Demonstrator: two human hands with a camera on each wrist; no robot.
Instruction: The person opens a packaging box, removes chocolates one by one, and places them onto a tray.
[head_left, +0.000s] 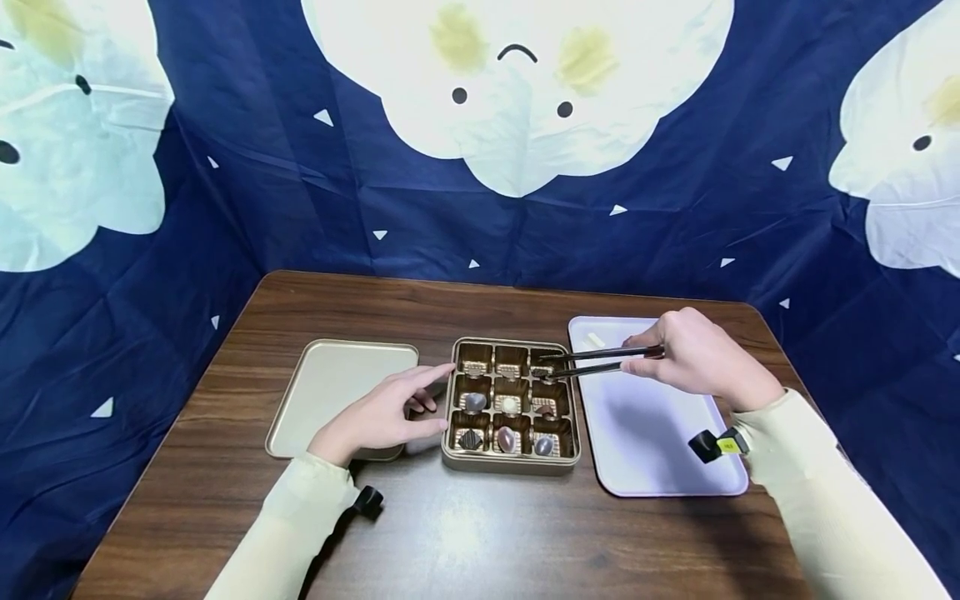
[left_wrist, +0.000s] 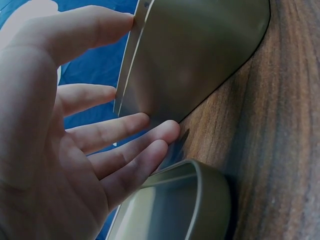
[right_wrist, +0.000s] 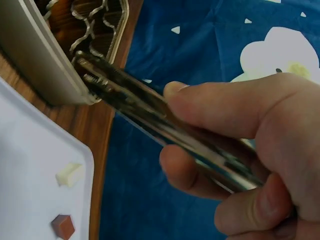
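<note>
Tongs gripped by the right hand reach, in the head view, into the divided tin's far right compartment, by a dark chocolate; placing seems in hand. Left wrist view: the left hand, fingers extended, touches the tin, grasping nothing. Right wrist view: a cream piece and brown cube lie on the white tray; whether the tongs' tips hold anything, I cannot tell; gentle release looks called for.

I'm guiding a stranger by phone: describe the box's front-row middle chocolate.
On the table, find the gold box beside the lavender tray. In the box's nearest row, the middle chocolate sits between a dark ridged piece and a grey piece; it alone is pinkish.
</note>
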